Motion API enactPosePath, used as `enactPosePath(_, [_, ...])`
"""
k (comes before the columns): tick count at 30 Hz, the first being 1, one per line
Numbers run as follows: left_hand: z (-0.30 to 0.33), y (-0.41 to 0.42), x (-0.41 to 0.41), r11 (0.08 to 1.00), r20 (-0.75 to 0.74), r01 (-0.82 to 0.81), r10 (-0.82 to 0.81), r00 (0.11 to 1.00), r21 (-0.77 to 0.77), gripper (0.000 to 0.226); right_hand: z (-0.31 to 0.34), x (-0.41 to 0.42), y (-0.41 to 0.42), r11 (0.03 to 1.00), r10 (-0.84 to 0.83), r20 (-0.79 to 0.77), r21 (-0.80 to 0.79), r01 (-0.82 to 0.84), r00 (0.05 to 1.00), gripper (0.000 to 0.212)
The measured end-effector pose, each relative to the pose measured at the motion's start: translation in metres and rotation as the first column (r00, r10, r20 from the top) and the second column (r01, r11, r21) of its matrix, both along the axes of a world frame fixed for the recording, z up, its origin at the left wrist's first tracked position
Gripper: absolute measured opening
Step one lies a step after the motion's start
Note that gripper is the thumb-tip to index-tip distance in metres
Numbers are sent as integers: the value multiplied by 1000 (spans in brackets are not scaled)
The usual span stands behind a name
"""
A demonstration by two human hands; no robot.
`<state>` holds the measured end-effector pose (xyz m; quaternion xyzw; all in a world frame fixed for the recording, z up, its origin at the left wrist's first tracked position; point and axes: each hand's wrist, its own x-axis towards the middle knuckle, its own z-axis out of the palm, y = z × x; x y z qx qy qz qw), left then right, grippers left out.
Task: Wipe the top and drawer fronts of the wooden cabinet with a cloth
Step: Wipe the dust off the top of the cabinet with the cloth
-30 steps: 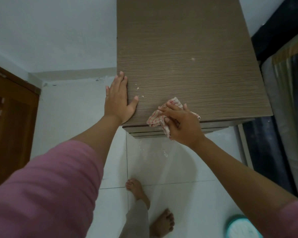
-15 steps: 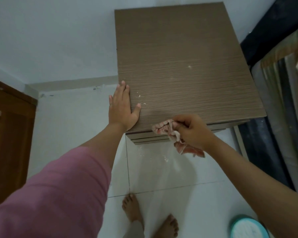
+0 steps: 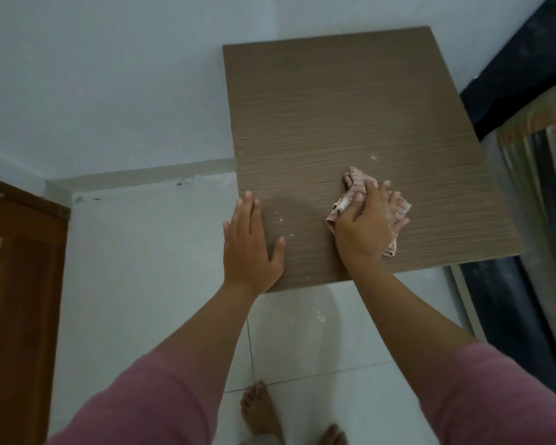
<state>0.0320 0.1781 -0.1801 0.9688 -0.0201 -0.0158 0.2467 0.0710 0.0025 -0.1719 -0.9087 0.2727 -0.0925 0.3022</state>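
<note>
Cloth: [image 3: 365,203] had come back from the front edge onto the cabinet [image 3: 350,123] top, near its front right.
Right hand: [image 3: 363,229] I pressed it flat, fingers spread.
Left hand: [image 3: 249,248] open, bracing the 8 o'clock corner.
Crumbs: [image 3: 284,227] unwiped at the cloth's 9 o'clock; top unfinished.

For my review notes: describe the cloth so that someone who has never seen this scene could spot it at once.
Find the brown wood-grain cabinet top against the white wall. On its near right part, the right hand presses down on a crumpled cloth. It is the only fabric on the cabinet, pale with red checks, unlike the bare left hand resting flat at the left edge.
</note>
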Motion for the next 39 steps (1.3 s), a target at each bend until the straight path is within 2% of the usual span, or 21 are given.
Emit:
enactPosePath(6, [6, -1, 9, 999, -26, -34, 34, 999, 14, 71, 1, 37, 1, 995, -41, -121, -99, 29, 992, 55])
enactPosePath(12, [8, 1, 74, 994, -39, -76, 79, 996, 81, 69, 3, 88, -1, 991, -33, -187, -135, 8, 982, 51])
enactPosePath(18, [9, -6, 129, 982, -94, -115, 130, 987, 151, 69, 2, 155, -4, 987, 7, -184, -155, -37, 983, 50])
enactPosePath(21, [10, -7, 130, 982, -103, -123, 139, 985, 143, 68, 3, 187, -3, 983, 53, -156, -163, -79, 986, 48])
enactPosePath(29, [14, -6, 131, 985, -177, -125, 145, 973, 122, 67, 5, 259, 4, 961, 184, -199, -168, -218, 963, 48])
enactPosePath(39, [15, -4, 133, 987, -218, -127, 146, 965, 99, 67, 0, 312, 30, 921, 334, -156, -156, -357, 930, 49])
